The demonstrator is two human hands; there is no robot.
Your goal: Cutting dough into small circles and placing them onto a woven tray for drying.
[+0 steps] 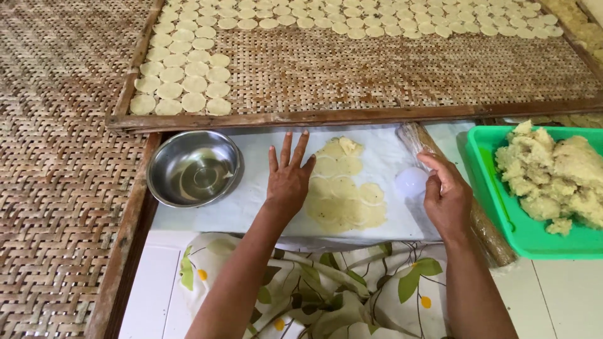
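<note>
leaf-printed cloth (326,295) covers the person's lap, nearest the camera, with both forearms reaching out over it. left hand (287,179) lies flat, fingers spread, pressing on the white sheet (251,207) just beside the rolled dough (342,188), which is already scored into overlapping rounds. right hand (447,196) is curled about a small clear round cutter (411,181), pinching its rim at the dough's right edge; a rolling pin (483,226) passes under that wrist. judging by the marks, the cutting step looks nearly done, and lifting the rounds would call for a light peel while the left hand keeps the sheet still. left of the left hand sits a steel bowl (195,168). right of the right hand, a green tray (502,207) holds lumps of raw dough (556,176). beyond both hands a woven drying rack (377,75) carries rows of pale discs (185,81).
</note>
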